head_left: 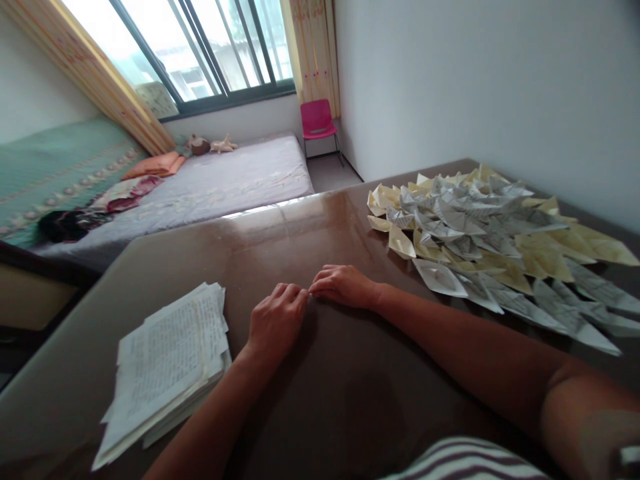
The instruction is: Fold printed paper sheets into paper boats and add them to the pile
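My left hand (279,312) rests on the dark brown table (280,247) with its fingers curled. My right hand (346,285) lies just beside it, fingers bent and pressed together. Their fingertips nearly meet, and a tiny pale speck shows between them, too small to name. Whatever the fingers may hold is hidden. Left of my left forearm is an uneven stack of handwritten paper sheets (165,347). Beyond my right forearm, many folded paper boats (460,220), white and yellowish, lie crowded together on the tabletop.
A bed (250,173) with a pale sheet stands past the table's far edge, with orange pillows (155,165) and soft toys (223,145) on it. A pink chair (319,120) is by the curtain (315,53). The white wall (475,80) borders the right side.
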Tool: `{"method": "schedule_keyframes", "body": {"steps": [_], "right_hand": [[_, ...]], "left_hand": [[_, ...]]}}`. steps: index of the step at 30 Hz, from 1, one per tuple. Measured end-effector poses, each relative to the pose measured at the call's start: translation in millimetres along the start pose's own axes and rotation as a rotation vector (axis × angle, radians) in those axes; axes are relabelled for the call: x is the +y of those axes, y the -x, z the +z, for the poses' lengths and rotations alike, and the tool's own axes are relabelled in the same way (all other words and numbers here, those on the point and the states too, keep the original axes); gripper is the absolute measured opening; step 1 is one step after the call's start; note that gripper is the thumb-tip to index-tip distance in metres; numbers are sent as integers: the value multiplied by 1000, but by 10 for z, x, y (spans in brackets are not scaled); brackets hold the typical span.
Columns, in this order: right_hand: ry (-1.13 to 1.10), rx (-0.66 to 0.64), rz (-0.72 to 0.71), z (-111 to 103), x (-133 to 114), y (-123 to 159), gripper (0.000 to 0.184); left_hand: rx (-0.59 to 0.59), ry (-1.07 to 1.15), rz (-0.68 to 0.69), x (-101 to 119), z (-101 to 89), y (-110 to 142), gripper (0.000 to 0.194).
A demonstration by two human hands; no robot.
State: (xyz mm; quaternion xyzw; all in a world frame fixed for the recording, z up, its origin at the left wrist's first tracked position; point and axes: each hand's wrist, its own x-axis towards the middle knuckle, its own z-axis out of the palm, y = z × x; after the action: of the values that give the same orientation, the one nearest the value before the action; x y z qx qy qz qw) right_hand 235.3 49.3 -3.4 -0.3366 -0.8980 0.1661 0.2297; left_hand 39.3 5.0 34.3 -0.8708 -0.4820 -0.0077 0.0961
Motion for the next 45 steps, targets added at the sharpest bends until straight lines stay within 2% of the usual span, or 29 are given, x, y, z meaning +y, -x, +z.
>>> {"method": "schedule_keyframes", "body": {"steps": [3, 6, 9, 13, 16, 19, 23, 29, 33, 40, 42, 45], "right_hand": [[67, -17, 85, -22, -79, -16, 23], [71, -33, 286, -47, -90, -30, 18], [-1, -63, 441, -93, -27, -42, 21], [64, -134, 529, -164, 54, -54, 22], [152, -162, 569, -193, 67, -54, 22], [197, -189, 583, -196, 58, -49, 22], [239, -214, 584, -187, 46, -34, 23], [214, -245, 451, -212, 108, -19, 23], [202, -243, 430, -186, 173, -13, 22], [67, -211, 356, -160, 225, 40, 25], [12, -223, 327, -176, 229, 38, 26], [-30, -220, 310, -189, 239, 28, 26]], "left_hand": [[10, 63, -38, -24, -12, -7, 29], [106, 133, -131, -108, 8, -38, 31], [202, 183, -243, -265, 78, -77, 45], [183, 218, -248, -445, 215, -70, 41], [126, 227, -189, -470, 291, -26, 33], [119, 230, -161, -466, 338, -9, 33], [131, 281, -207, -513, 412, -41, 32], [138, 399, -240, -543, 478, -75, 28], [134, 502, -264, -524, 471, -84, 20], [171, 760, -372, -556, 511, -88, 22], [179, 856, -363, -578, 519, -82, 26], [186, 950, -329, -603, 529, -76, 17]]}}
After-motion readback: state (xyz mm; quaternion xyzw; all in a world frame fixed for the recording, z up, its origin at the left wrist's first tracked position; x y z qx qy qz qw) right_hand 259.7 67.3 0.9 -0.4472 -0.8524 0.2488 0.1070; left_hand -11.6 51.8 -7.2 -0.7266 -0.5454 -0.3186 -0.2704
